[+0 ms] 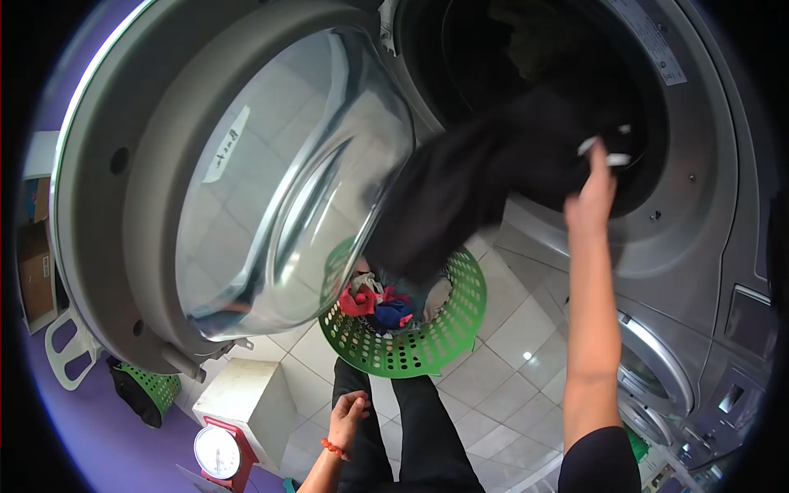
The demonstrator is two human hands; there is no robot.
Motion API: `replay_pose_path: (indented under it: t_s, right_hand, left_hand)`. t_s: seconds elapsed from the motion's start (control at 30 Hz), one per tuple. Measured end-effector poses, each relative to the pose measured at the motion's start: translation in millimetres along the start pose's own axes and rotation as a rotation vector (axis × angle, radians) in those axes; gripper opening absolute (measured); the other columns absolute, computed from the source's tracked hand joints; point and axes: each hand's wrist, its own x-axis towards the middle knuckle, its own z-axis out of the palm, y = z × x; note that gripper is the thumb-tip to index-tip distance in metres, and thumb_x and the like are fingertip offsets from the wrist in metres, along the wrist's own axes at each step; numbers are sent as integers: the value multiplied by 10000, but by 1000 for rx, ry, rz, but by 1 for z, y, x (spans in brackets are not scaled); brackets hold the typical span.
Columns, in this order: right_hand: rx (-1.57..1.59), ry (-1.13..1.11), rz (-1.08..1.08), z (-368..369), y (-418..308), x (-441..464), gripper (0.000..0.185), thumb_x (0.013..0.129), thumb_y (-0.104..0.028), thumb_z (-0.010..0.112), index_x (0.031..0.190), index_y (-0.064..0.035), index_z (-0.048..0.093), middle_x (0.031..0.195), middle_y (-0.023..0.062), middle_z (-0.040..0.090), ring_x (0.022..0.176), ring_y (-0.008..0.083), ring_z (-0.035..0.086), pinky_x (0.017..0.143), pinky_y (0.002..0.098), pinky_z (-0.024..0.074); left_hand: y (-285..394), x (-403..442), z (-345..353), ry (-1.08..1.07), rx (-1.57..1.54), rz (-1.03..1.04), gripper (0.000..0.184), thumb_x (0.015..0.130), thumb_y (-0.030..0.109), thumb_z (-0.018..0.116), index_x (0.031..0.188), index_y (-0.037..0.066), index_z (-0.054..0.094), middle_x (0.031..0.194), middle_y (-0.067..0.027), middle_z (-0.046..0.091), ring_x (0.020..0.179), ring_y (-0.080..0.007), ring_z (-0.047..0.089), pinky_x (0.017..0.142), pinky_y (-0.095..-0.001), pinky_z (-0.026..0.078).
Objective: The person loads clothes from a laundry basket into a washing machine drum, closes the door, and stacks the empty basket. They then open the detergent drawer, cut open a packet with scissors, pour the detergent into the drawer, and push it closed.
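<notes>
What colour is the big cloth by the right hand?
The cloth is black, in the head view.

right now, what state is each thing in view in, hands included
big round grey door with clear glass: swung open
dark round drum: uncovered, dark olive cloth inside
black fabric garment: stretched out, motion-blurred
green perforated plastic basket: upright, mixed-colour clothes inside
red scale with white dial: reading too small to tell
left hand: loosely curled, seemingly empty
right hand: blurred at the garment, grip unclear

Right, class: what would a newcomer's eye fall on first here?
The open round door of the front-loading machine dominates the left. Beside it, the right hand holds a blurred black garment before the drum. Below sits a bright green perforated laundry basket of clothes.
</notes>
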Motion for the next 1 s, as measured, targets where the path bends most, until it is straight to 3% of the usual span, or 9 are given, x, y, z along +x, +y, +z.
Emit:
replay_pose_path:
  t_s: [0.2,0.27,0.33,0.4,0.43,0.53,0.67,0.83,1.0]
  right_hand:
    - [386,373,-132,-28,24,123,532,835,-285,578,1212,62,430,1257,174,454,1117,241,477,951,322,399]
    - [10,243,-73,-18,38,112,640,785,-332,633,1253,38,400,1329,135,390,1259,228,323,1054,367,244]
    - [-793,408,-22,-11,67,99,1019,655,-450,727,1376,-9,158,1405,238,180,1306,303,211,1070,375,176]
    - [-1477,291,-666,3,105,73,1115,609,-466,750,1388,-45,73,1411,288,-15,1278,488,105,1030,528,151]
    - [-1534,57,-980,13,112,60,1054,617,-445,740,1395,-102,117,1408,300,2,1272,516,72,1006,566,155]
    - [-1526,-598,-1003,38,157,53,1025,572,-285,790,1396,-253,180,1458,169,-11,1314,425,98,1028,548,165]
    - [-1706,-808,-1149,44,202,86,896,636,-230,742,1375,-295,239,1426,146,176,1281,372,228,1031,532,189]
    - [-1877,-1051,-1204,27,173,129,460,821,-76,464,1233,-280,481,1038,108,503,973,275,502,890,393,394]
    - [-2071,-430,-1038,-18,119,186,437,826,-30,395,1208,-210,506,1102,166,464,895,320,550,776,409,466]
  left_hand:
    - [-14,10,12,11,-94,-117,277,897,196,510,1110,18,510,1051,-71,574,950,-162,562,796,-285,460]
    - [-21,15,12,15,-81,-109,279,893,197,518,1107,17,511,1048,-68,575,941,-155,563,787,-280,461]
    - [-26,21,14,16,-71,-101,281,890,199,525,1103,17,512,1044,-66,577,933,-149,564,779,-275,461]
    - [-33,26,15,9,-46,-112,282,880,201,544,1092,16,517,1037,-59,578,916,-133,562,760,-263,458]
    - [-39,28,15,14,-47,-116,282,880,201,544,1092,16,517,1037,-59,578,916,-133,562,760,-263,458]
    - [-64,39,15,5,-16,-107,281,869,190,562,1084,15,520,1019,-51,582,901,-118,559,744,-255,456]
    - [-85,45,16,14,2,-151,265,870,178,558,1079,19,522,1009,-52,586,892,-133,570,754,-265,462]
    - [-107,48,10,15,-44,-191,264,869,163,560,1079,10,511,1015,-68,587,883,-138,582,742,-257,474]
    - [-105,49,9,11,-108,-210,243,878,143,540,1079,10,507,1021,-77,587,899,-149,584,758,-270,479]
